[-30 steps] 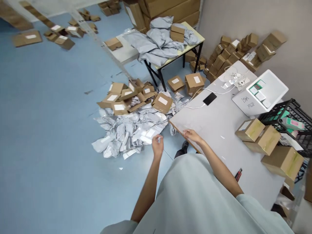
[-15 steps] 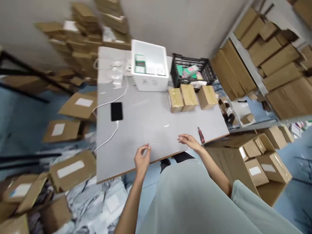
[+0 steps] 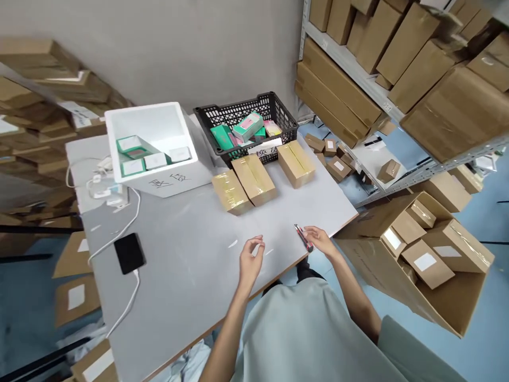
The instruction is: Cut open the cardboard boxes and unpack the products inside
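Note:
My left hand (image 3: 251, 259) hovers over the front part of the grey table (image 3: 186, 265), with loosely bent fingers, the thumb apart and nothing held. My right hand (image 3: 320, 240) is at the table's front edge, fingers apart, right beside a red and black utility knife (image 3: 304, 238). Its fingertips are close to the knife's handle; whether they touch it I cannot tell. Farther back stand three taped cardboard boxes (image 3: 254, 179), two side by side and one a little to the right.
A white foam box (image 3: 170, 183) and a black plastic crate (image 3: 286, 119) hold small green and white boxes. A black phone-like device (image 3: 130, 253) lies at left on a white cable. A large open carton (image 3: 374, 270) with boxes stands at right, below a loaded shelf (image 3: 350, 58).
The view has swung to the right and come closer to the boxes. My right hand has moved over beside the utility knife. My left hand is now farther in over the table.

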